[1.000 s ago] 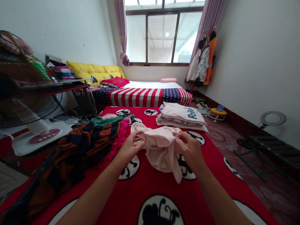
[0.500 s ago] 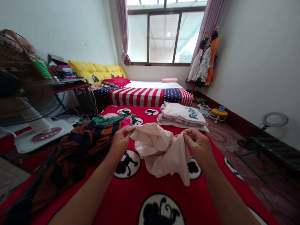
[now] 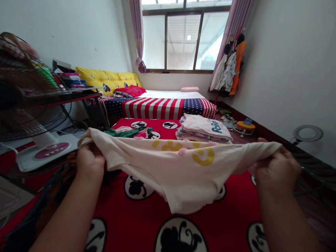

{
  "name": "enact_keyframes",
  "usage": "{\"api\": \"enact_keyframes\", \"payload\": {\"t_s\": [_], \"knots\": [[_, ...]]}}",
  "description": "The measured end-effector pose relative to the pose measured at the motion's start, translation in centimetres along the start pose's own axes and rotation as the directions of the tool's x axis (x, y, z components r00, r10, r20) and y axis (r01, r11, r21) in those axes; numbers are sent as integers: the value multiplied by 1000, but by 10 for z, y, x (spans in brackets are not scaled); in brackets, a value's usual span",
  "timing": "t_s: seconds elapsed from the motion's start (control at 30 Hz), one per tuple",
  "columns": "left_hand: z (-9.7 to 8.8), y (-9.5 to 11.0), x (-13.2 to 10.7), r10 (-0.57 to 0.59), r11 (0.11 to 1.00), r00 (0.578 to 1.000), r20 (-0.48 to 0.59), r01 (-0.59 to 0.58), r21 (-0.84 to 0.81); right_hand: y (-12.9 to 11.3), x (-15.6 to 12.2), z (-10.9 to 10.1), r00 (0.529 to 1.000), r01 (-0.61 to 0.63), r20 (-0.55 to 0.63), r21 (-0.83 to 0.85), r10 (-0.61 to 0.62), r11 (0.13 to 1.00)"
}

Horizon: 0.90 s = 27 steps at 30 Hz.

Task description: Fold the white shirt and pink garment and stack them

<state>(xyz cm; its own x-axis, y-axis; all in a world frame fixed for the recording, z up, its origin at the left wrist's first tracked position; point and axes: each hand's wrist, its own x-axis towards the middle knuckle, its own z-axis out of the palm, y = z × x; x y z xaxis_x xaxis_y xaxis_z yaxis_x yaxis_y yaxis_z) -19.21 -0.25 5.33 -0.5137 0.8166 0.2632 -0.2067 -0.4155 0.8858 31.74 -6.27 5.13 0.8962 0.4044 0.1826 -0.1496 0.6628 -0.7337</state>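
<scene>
A: Position of the left hand (image 3: 90, 161)?

B: It is clamped on the left edge of the cream cotton T-shirt with yellow printed letters (image 3: 178, 164), fingers curled over the fabric. The standing electric fan with dark wire guard and white base (image 3: 31, 115) is just to its left; the dark striped pile of unfolded clothes (image 3: 60, 182) lies below it.

A: Why is the shirt held that way?

B: Judged from the pull, a grip at each end holds the upper edge taut and roughly level, so the body of the shirt hangs free as one sheet above the red blanket with black-and-white cartoon roundels (image 3: 147, 224). The lower hem sags in the middle, clear of the blanket or barely above it; contact cannot be confirmed.

A: Appearance of the shirt?

B: Pale cream, thin, creased near both grips. Yellow letters run along the upper centre, partly folded, with a small pink mark between them. Not legible.

A: Behind it?

B: A stack of folded light-coloured shirts (image 3: 203, 131) on the blanket, well apart from the held shirt.

A: And the right hand (image 3: 277, 169)?

B: Closed on the right edge, thumb uppermost, far apart from the left.
</scene>
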Motion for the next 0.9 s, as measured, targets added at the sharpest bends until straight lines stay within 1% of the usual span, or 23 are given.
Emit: {"api": "enact_keyframes", "payload": {"t_s": [0.03, 0.1, 0.13, 0.2, 0.27, 0.3, 0.33, 0.37, 0.4, 0.43, 0.47, 0.5, 0.53, 0.57, 0.6, 0.63, 0.67, 0.7, 0.73, 0.8, 0.83, 0.87, 0.9], "knots": [[3, -1, -2, 51, 997, 994, -94, -57, -55, 0, 0, -1, 1000, 29, -13, 1, -29, 1000], [15, -3, -10, 160, 966, 942, -295, -210, -148, 2, 1, -2, 997, 75, -13, -15, -76, 997], [22, -3, -14, 175, 961, 932, -317, -232, -152, 4, 1, -2, 995, 101, -2, -30, -101, 994], [36, -4, -24, 161, 975, 940, -301, -199, -98, 8, 0, -2, 985, 173, 26, -94, -171, 980], [47, -6, -34, 145, 989, 969, -201, -137, 55, 12, -4, 0, 960, 278, 72, -183, -269, 943], [52, -7, -39, 154, 977, 981, -118, -134, 165, 14, -7, 1, 945, 324, 117, -220, -304, 920], [56, -8, -44, 167, 947, 986, -15, -156, 281, 14, -11, 3, 933, 348, 190, -254, -306, 902], [60, -8, -50, 169, 905, 981, 100, -194, 379, 14, -17, 5, 920, 346, 291, -283, -263, 894], [64, -9, -56, 147, 859, 966, 211, -230, 457, 12, -24, 7, 892, 325, 416, -319, -177, 890], [68, -9, -62, 106, 816, 946, 306, -259, 517, 10, -32, 10, 832, 296, 552, -372, -47, 880], [72, -8, -68, 56, 777, 924, 379, -279, 565, 6, -41, 12, 725, 281, 680, -436, 109, 855], [75, -7, -74, 7, 741, 903, 430, -293, 604, 2, -51, 14, 565, 291, 778, -500, 275, 816], [78, -6, -79, -37, 708, 882, 469, -309, 636, -2, -62, 16, 369, 336, 826, -546, 426, 767], [81, -5, -83, -76, 673, 859, 507, -331, 662, -5, -73, 18, 170, 418, 822, -559, 543, 716], [82, -3, -87, -111, 635, 832, 544, -362, 682, -7, -85, 19, 3, 522, 783, -532, 623, 667], [83, -2, -89, -142, 596, 799, 584, -402, 695, -8, -97, 19, -111, 629, 733, -471, 671, 619], [82, -1, -90, -169, 559, 763, 623, -447, 699, -7, -108, 19, -170, 728, 694, -390, 699, 564], [81, -1, -90, -191, 526, 726, 660, -493, 693, -5, -118, 18, -186, 807, 675, -309, 714, 503], [79, 0, -89, -205, 497, 693, 692, -535, 683, -3, -126, 18, -177, 863, 675, -243, 717, 443], [73, -1, -84, -211, 438, 653, 727, -602, 668, 2, -134, 17, -127, 914, 692, -196, 710, 354], [69, -2, -81, -213, 403, 646, 733, -626, 668, 2, -133, 18, -103, 918, 703, -206, 704, 340], [65, -3, -77, -216, 362, 644, 734, -645, 673, 0, -130, 18, -81, 908, 718, -233, 691, 349], [60, -4, -74, -226, 317, 641, 734, -664, 677, -4, -125, 19, -59, 884, 741, -273, 669, 380]]}}
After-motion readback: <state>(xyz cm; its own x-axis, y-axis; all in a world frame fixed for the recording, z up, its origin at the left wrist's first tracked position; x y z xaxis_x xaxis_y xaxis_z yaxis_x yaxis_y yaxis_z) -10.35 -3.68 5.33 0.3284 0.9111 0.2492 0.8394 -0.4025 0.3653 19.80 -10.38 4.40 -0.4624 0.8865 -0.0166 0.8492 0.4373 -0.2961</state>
